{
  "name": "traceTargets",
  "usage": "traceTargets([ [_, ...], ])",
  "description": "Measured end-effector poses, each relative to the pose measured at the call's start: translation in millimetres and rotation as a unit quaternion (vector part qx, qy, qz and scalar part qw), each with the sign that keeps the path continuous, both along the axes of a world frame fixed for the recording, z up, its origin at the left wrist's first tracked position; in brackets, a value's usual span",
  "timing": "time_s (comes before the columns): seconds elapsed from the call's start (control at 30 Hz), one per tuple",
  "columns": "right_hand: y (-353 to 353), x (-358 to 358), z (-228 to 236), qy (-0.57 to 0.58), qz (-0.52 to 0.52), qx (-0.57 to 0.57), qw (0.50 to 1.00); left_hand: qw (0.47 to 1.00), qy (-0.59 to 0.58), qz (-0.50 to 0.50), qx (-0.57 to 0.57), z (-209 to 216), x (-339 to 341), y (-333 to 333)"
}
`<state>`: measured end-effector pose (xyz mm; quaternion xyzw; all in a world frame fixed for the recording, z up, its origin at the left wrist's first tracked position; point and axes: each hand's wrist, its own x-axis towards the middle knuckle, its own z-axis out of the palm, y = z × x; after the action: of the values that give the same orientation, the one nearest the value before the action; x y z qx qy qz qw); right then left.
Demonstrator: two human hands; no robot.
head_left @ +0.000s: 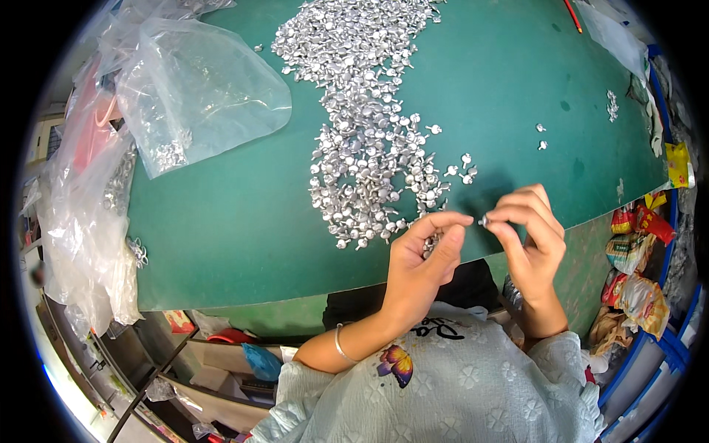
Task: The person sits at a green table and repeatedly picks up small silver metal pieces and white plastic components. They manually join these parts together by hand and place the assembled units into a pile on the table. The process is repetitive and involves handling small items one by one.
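My right hand (533,240) pinches one small silver metal piece (483,221) between thumb and fingertips, just above the table's near edge. Close by on its left, my left hand (422,258) is curled round several like pieces (430,244), part of which show between thumb and fingers. Its index fingertip points at the piece in the right hand, with a narrow gap between. A long heap of the same silver pieces (369,125), with round heads and short stems, runs from the far edge of the green table (221,251) to beside my left hand.
Clear plastic bags (214,88) lie at the far left, some with metal pieces inside. Another bag (88,244) hangs over the left edge. A few loose pieces (542,128) and a red pencil-like stick (572,15) lie on the right. Colourful packets (642,303) hang beyond the right edge.
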<state>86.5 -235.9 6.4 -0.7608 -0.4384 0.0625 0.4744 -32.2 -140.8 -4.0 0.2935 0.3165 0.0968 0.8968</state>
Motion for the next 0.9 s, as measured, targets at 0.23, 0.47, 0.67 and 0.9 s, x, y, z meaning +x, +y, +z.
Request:
traceTargets([
  [0.23,-6,-6,21,-0.073,0.04,-0.018,0.996,0.991,-0.02,-0.036,0.127,4,0,0],
  [0.47,-10,-8,23,-0.016,0.04,0.016,0.999,0.973,-0.08,-0.009,0.216,-1,0,-2],
  [0.67,-14,-9,25,-0.013,0.046,0.035,0.998,0.962,-0.106,-0.019,0.249,5,-1,1],
  [0.9,-14,-11,30,-0.056,0.053,0.035,0.996,0.959,-0.12,-0.017,0.255,5,-2,1],
])
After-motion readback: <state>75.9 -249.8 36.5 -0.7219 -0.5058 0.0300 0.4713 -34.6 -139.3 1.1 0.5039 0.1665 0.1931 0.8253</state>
